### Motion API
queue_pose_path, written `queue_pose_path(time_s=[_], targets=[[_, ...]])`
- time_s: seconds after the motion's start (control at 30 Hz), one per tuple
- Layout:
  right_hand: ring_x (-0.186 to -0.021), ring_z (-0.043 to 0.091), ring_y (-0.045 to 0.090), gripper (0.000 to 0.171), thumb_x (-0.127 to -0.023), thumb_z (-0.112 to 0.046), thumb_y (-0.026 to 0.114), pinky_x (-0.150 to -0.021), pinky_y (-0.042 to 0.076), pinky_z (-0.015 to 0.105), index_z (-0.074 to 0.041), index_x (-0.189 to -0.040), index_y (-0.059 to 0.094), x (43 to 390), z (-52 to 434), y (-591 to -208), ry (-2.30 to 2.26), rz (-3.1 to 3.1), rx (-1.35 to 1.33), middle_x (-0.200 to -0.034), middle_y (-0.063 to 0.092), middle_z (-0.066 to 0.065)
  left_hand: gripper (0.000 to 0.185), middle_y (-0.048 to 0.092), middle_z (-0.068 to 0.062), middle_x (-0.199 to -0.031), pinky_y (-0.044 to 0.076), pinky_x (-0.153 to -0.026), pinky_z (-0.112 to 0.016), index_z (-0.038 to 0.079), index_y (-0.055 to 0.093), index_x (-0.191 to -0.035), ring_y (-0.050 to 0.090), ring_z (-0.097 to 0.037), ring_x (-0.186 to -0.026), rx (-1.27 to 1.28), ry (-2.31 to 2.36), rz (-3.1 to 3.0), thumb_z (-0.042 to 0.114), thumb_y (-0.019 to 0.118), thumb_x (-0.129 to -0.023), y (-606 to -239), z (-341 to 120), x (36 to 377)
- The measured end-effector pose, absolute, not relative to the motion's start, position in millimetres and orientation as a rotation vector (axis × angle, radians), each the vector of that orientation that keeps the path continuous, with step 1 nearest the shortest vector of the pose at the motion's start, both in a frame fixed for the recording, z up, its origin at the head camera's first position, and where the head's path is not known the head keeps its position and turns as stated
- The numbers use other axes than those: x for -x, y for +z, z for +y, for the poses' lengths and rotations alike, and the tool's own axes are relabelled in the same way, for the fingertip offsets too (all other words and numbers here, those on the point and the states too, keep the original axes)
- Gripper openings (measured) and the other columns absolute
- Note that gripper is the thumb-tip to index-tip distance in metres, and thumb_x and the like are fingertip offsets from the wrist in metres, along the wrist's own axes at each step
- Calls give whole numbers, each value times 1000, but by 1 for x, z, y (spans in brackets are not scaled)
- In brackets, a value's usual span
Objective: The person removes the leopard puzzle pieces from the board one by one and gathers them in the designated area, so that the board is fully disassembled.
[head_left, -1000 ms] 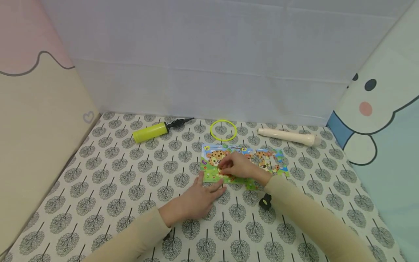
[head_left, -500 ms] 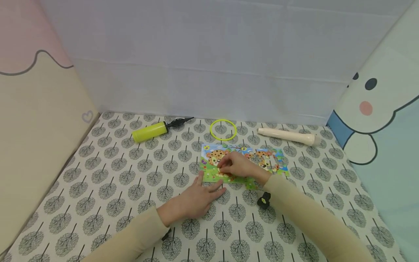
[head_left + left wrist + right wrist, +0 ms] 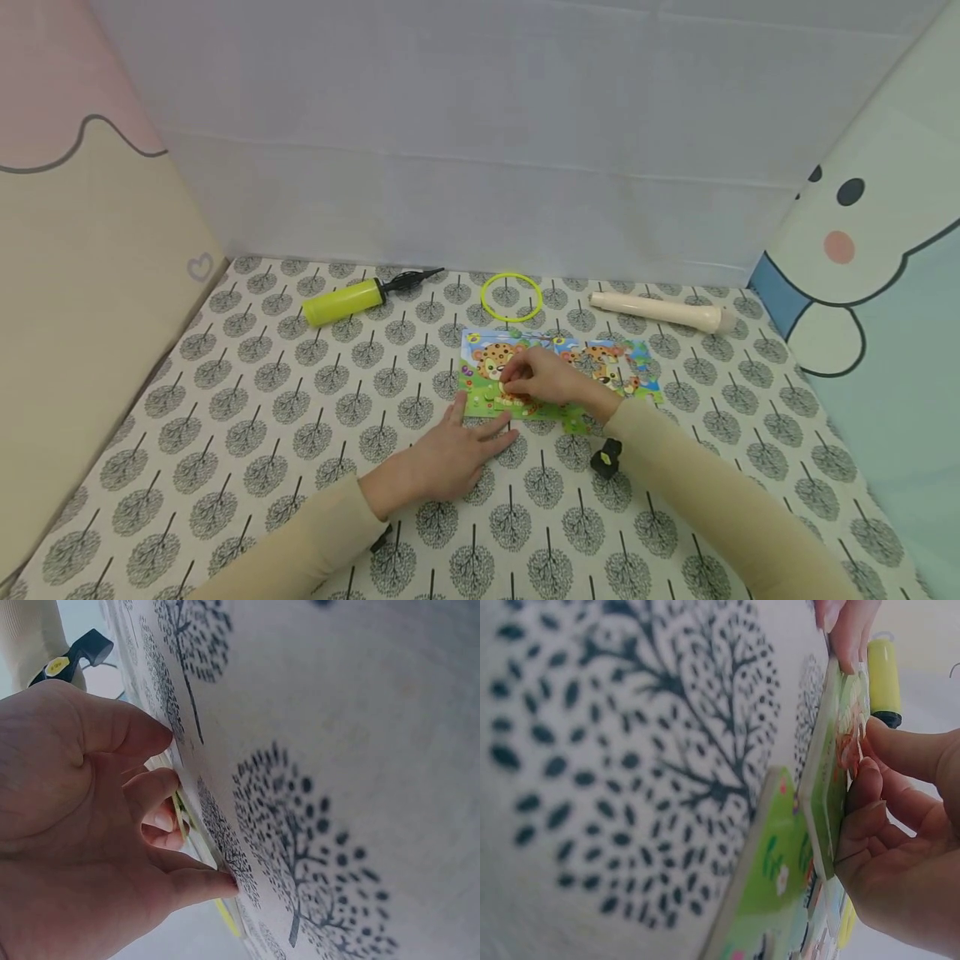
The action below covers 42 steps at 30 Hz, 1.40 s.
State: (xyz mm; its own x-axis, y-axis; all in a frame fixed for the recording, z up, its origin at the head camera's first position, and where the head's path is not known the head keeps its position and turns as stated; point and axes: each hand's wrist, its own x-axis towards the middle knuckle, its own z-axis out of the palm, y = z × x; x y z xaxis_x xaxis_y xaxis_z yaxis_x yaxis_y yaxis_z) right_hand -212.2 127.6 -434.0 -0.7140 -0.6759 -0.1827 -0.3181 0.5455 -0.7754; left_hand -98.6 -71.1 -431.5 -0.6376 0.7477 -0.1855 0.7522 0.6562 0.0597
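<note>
A jigsaw puzzle board with a cartoon leopard picture lies flat on the patterned cloth. My right hand is over its middle, with thumb and index finger pinching a thin puzzle piece against the board, as the right wrist view shows. The fingers partly hide this piece. My left hand rests at the board's near left edge with its fingers spread, and the fingertips touch that edge. Directly right of the board lie several more puzzle pieces, partly joined into a second leopard picture. One green piece juts toward me.
Behind the puzzle lies a yellow-green ring. A yellow hand pump with a black nozzle is at the back left. A cream-coloured stick with a wider end lies at the back right. Cloth walls stand around the table.
Both hands stay almost in place. Only the right fingertips and the piece beneath them shift slightly on the board.
</note>
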Motion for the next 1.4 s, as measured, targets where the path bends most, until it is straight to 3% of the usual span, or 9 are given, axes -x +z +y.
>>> queue_pose_path(time_s=[0.37,0.67,0.8,1.03,1.4], targets=[[-74,17,61,10,-92,-10,64,-64,53,31,-3,-100,65,214,132,-438,-1130,2251,802,-87,64,3,54,26,-4,-154,13,-107,-65,20,37,-148,33,-50,-128,-1220,-9,2694,22,50,-96,-432,-72,98],[-73,22,62,10,-91,-7,65,-64,54,35,-2,-98,69,217,134,-436,-1268,2171,735,-87,66,6,54,27,-5,-153,12,-107,-65,20,38,-148,41,-36,-128,-1229,7,2698,21,50,-96,-433,-72,98],[-77,21,63,10,-91,-8,65,-67,54,35,-4,-98,70,218,135,-436,-1267,2175,702,-91,66,5,54,27,-5,-153,13,-107,-65,20,38,-148,39,-35,-130,-1229,-1,2697,21,50,-96,-433,-71,98],[-81,22,61,12,-90,-12,67,-71,52,37,-3,-97,71,218,135,-434,-1295,2163,667,-94,65,7,54,28,-6,-153,15,-106,-66,19,39,-147,35,-23,-134,-1258,-68,2701,23,51,-95,-430,-70,97],[-82,23,61,13,-92,-15,65,-71,53,37,-4,-98,70,220,142,-423,-1305,2183,643,-91,67,7,53,28,-6,-153,15,-106,-65,19,38,-148,36,-28,-133,-1255,-71,2712,24,50,-96,-429,-71,96]])
